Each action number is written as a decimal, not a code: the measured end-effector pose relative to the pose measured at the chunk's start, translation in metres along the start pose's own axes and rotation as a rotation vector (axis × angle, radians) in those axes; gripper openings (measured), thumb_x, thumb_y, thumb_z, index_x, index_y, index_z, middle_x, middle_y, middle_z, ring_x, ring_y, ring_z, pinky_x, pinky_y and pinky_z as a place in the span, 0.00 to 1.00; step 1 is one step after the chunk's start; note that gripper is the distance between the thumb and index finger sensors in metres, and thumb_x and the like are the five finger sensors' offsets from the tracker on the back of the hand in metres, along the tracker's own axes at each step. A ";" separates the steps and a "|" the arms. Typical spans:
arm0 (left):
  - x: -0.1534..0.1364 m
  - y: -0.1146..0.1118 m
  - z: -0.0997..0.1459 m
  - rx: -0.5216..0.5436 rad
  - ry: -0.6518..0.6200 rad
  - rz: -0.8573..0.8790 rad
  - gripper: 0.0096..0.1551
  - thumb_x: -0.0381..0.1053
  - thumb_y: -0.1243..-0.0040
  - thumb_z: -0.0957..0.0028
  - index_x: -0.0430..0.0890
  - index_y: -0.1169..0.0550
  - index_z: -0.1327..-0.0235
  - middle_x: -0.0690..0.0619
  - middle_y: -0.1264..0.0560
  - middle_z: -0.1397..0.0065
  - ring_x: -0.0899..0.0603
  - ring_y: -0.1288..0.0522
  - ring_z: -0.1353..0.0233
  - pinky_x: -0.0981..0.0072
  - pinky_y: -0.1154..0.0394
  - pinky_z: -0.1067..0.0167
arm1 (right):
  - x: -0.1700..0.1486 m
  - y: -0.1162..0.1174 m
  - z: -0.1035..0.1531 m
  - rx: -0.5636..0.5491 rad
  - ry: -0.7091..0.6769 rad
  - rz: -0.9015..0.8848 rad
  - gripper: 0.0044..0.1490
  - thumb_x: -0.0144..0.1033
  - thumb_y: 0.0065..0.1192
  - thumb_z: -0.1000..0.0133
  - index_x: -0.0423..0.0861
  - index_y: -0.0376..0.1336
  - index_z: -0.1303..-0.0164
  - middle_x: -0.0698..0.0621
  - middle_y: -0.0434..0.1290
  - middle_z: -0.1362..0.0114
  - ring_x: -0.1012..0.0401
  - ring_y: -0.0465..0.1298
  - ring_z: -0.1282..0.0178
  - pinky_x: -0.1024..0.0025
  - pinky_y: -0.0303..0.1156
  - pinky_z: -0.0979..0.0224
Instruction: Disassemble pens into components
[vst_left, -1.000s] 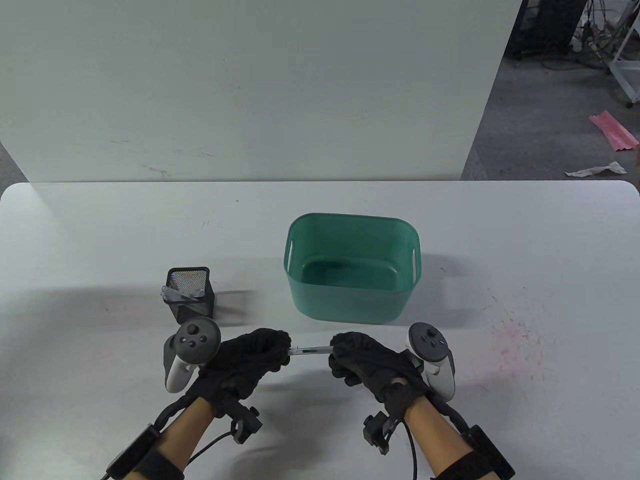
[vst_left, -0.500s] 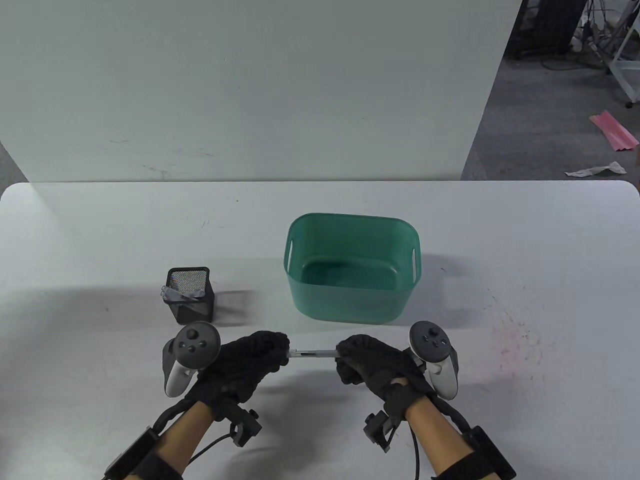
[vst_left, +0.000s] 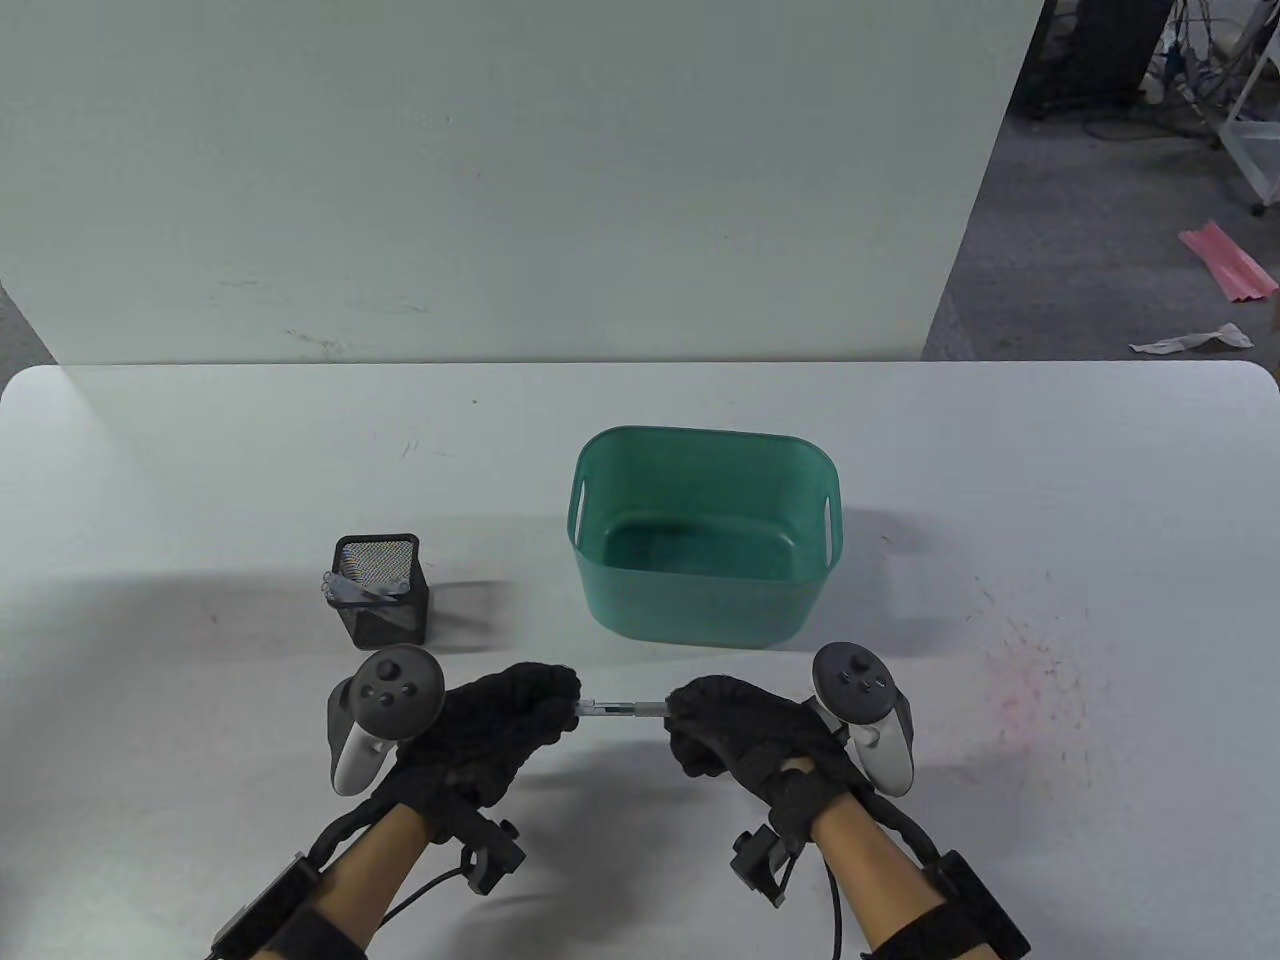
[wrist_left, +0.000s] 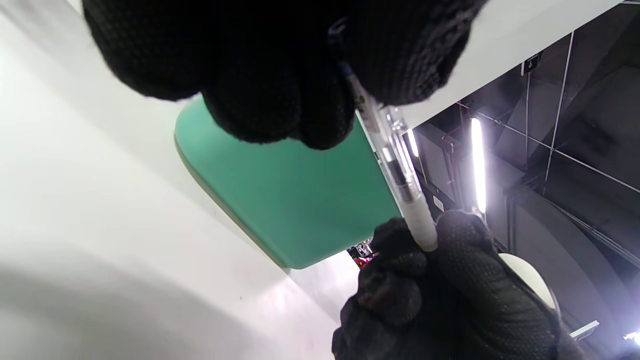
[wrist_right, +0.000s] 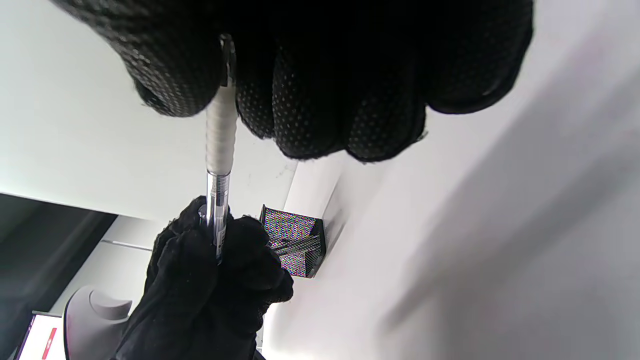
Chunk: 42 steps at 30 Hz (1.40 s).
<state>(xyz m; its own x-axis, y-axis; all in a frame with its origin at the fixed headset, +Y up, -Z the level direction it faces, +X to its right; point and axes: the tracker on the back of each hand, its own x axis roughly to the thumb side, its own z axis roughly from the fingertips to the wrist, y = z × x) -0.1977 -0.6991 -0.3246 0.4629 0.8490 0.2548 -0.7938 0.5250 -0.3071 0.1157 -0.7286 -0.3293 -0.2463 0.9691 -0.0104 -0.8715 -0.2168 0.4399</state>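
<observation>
A clear-barrelled pen (vst_left: 620, 710) with a white grip sleeve (wrist_right: 220, 135) spans level between my two hands, just above the table's near edge. My left hand (vst_left: 520, 705) curls round the clear end (wrist_left: 385, 145). My right hand (vst_left: 715, 715) grips the white sleeve end (wrist_left: 420, 225). Only the pen's middle shows; both ends are hidden inside the gloves. In the right wrist view the pen (wrist_right: 218, 200) runs from my right fingers down into the left hand.
A green plastic basket (vst_left: 705, 535) stands just beyond the hands, nothing visible inside. A black mesh pen cup (vst_left: 382, 590) with several clear pens sits to the left (wrist_right: 295, 247). A pinkish stain (vst_left: 1020, 685) marks the table on the right.
The right hand has shifted slightly left and back again along the pen; the visible stretch of pen between the hands stays about the same. The left hand has barely moved.
</observation>
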 end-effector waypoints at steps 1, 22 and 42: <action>0.000 0.000 0.000 0.002 0.003 0.006 0.21 0.55 0.35 0.45 0.55 0.22 0.39 0.51 0.16 0.39 0.45 0.14 0.46 0.44 0.19 0.44 | 0.000 0.000 0.000 0.000 0.000 0.000 0.30 0.49 0.63 0.36 0.46 0.63 0.29 0.44 0.73 0.34 0.46 0.75 0.36 0.41 0.70 0.33; -0.001 0.002 0.000 0.011 0.011 0.046 0.21 0.55 0.36 0.45 0.55 0.23 0.39 0.51 0.16 0.38 0.45 0.14 0.46 0.44 0.19 0.44 | 0.001 -0.004 0.003 -0.044 -0.013 0.048 0.42 0.61 0.57 0.35 0.41 0.56 0.22 0.40 0.67 0.27 0.41 0.70 0.30 0.39 0.69 0.32; -0.003 0.000 0.000 0.001 0.028 0.081 0.22 0.55 0.36 0.44 0.56 0.23 0.37 0.51 0.16 0.37 0.44 0.14 0.45 0.44 0.19 0.44 | 0.008 -0.002 0.004 -0.119 -0.066 0.074 0.31 0.56 0.59 0.36 0.41 0.69 0.40 0.44 0.78 0.45 0.46 0.78 0.45 0.42 0.74 0.39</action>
<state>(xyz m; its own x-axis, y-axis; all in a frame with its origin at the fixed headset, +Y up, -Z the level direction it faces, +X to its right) -0.1992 -0.7019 -0.3255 0.4081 0.8901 0.2029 -0.8294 0.4544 -0.3251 0.1173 -0.7193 -0.3268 -0.2867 0.9548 0.0790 -0.8970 -0.2965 0.3277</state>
